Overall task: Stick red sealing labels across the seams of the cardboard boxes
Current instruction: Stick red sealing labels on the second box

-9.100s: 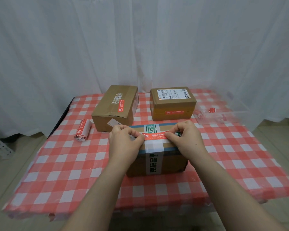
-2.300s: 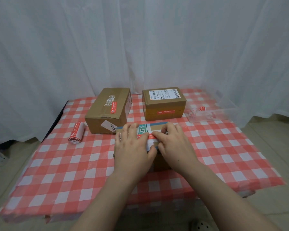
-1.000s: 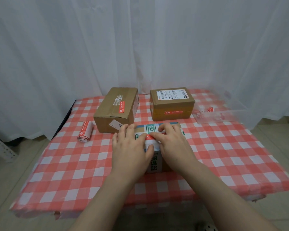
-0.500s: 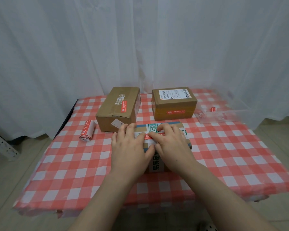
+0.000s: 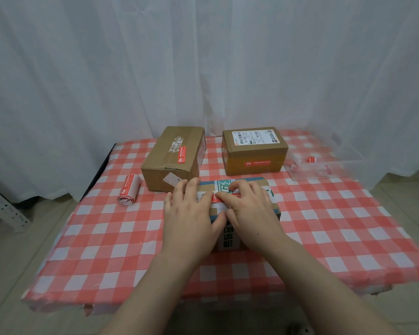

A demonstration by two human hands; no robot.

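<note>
A cardboard box (image 5: 267,189) with printed white-and-green tape lies in the middle of the table, mostly under my hands. A red sealing label (image 5: 217,199) lies across its top seam, only a short piece showing between my hands. My left hand (image 5: 191,213) lies flat on the box's left part, fingers straight. My right hand (image 5: 249,209) presses the label with its fingers. Two more boxes stand behind: the left one (image 5: 174,158) has a red label on top, the right one (image 5: 254,151) has one on its front.
A roll of red labels (image 5: 129,191) lies on the checked tablecloth (image 5: 107,238) at the left. A clear plastic tray (image 5: 324,163) with a few red bits stands at the back right. White curtains hang behind the table.
Both hands went from pinching the label's ends to lying flat on it. Over the last second they have hardly moved on the box.
</note>
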